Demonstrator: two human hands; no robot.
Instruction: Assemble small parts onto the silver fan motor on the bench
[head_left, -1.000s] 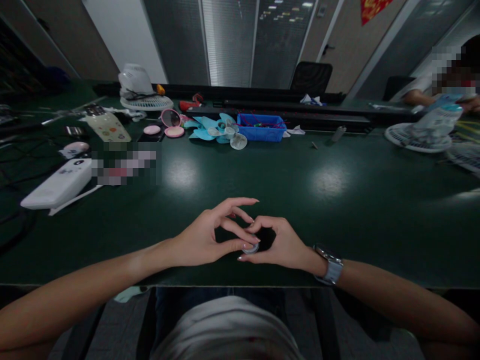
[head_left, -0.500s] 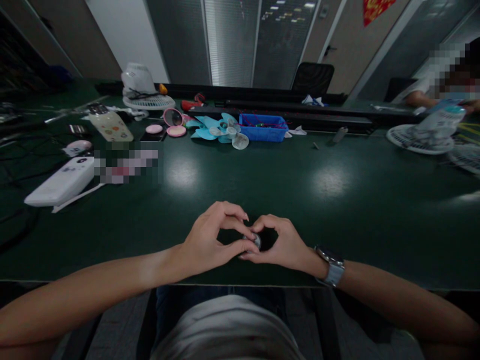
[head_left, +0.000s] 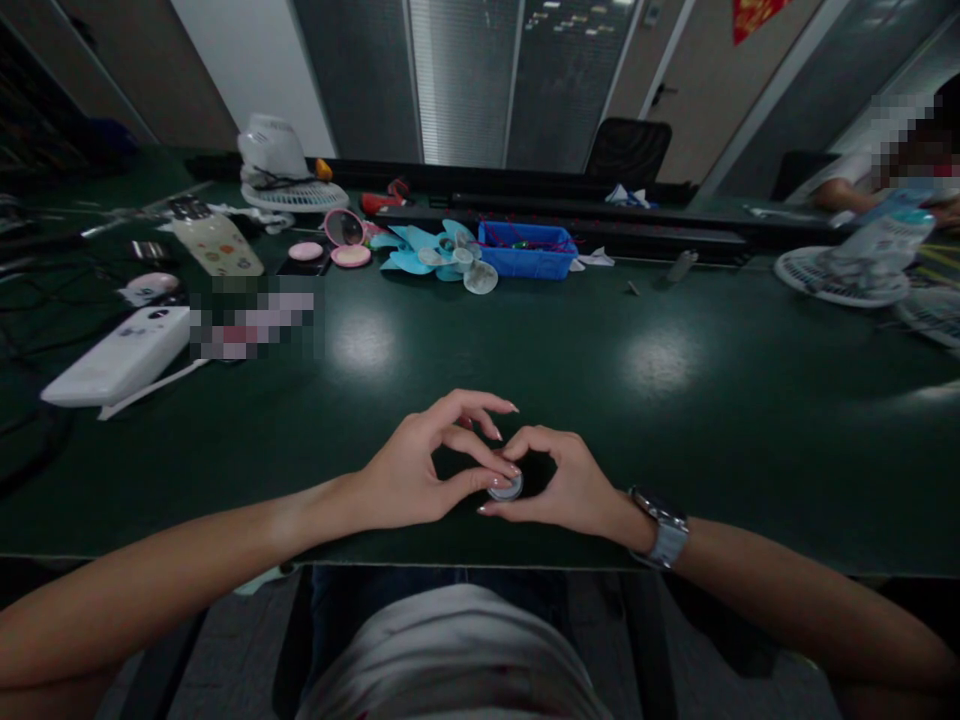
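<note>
A small round, silvery-white disc-like thing (head_left: 507,489) sits between my hands near the table's front edge; its exact kind is too small to tell. My right hand (head_left: 568,482), with a watch (head_left: 660,525) on its wrist, curves thumb and index finger around it from the right. From the left, my left hand (head_left: 427,462) brings thumb and index finger together on top of it. Whatever lies between those two fingertips is hidden. The other fingers of the left hand are raised and spread.
A white power-bank-like device (head_left: 120,360) with a cable lies to the left. Farther back are a bottle (head_left: 214,240), a pink compact mirror (head_left: 346,230), turquoise fan blades (head_left: 427,250), a blue bin (head_left: 529,250) and a white fan part (head_left: 274,160). A person sits at far right.
My left hand's spare fingers have lifted and stretched out, and its thumb has drawn back slightly, so more of the round thing shows. The right hand stays nearly still.
</note>
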